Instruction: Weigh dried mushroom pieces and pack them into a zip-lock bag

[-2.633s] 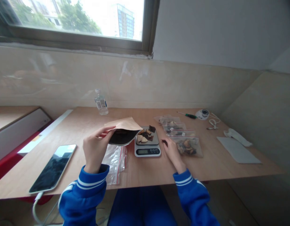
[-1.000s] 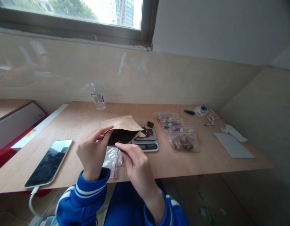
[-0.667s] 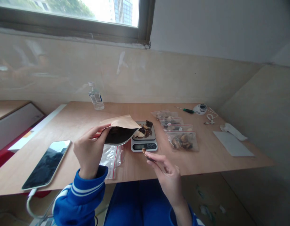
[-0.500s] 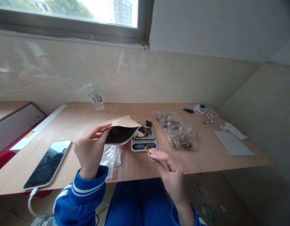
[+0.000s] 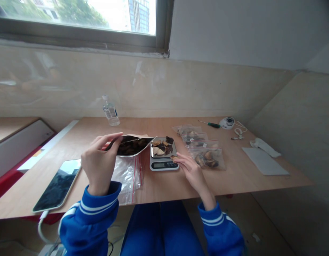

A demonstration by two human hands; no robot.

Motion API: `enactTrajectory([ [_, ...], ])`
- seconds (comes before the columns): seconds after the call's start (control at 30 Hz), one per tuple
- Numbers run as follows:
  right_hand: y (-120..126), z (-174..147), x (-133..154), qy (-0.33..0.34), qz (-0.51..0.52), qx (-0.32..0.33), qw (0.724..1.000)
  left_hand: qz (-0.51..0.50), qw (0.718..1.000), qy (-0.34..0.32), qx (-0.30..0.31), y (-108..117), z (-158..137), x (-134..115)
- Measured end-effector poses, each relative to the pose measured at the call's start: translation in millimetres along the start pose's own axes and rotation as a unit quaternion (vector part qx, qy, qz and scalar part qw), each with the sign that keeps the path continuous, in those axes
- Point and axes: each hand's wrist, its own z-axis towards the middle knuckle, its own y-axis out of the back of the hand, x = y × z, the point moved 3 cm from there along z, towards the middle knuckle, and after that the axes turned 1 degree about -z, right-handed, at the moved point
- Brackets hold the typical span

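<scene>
My left hand (image 5: 99, 161) holds a brown paper pouch (image 5: 132, 144) open above the table; dark dried pieces show inside it. My right hand (image 5: 189, 170) pinches a small brown dried piece (image 5: 173, 157) at the right edge of a small digital kitchen scale (image 5: 163, 157). A heap of dark and pale dried pieces (image 5: 161, 146) lies on the scale's platform.
Empty clear zip bags (image 5: 128, 176) lie under the pouch. Several filled zip bags (image 5: 205, 155) sit in a row right of the scale. A phone (image 5: 59, 185) on a cable lies at left, a bottle (image 5: 110, 111) at the back, a screwdriver (image 5: 210, 124) and white cloth (image 5: 264, 160) at right.
My right hand took a dried piece from the pouch and carried it right and forward to the scale's edge. The pouch has tilted lower, its opening now showing the contents.
</scene>
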Motion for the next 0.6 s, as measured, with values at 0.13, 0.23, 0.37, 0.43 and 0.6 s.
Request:
enactTrajectory([
  [0.13, -1, 7, -17, 0.006, 0.003, 0.002, 1.000, -0.013, 0.998, -0.052, -0.043, -5, 17, -2],
  [0.23, -4, 11, -30, 0.007, 0.010, 0.000, 1.000, -0.031, 0.991, -0.075, -0.103, -11, 21, 0],
  [0.37, -12, 17, -42, 0.006, 0.020, 0.020, 1.000, -0.052, 0.986, -0.073, -0.138, -16, 10, 6],
  [0.43, -16, 20, -46, 0.005, 0.014, 0.034, 0.999, -0.060, 0.988, -0.077, -0.117, -18, 1, 10],
  [0.6, -26, 29, -53, 0.015, -0.047, 0.055, 0.997, -0.102, 0.989, -0.054, -0.089, -16, -25, 26],
])
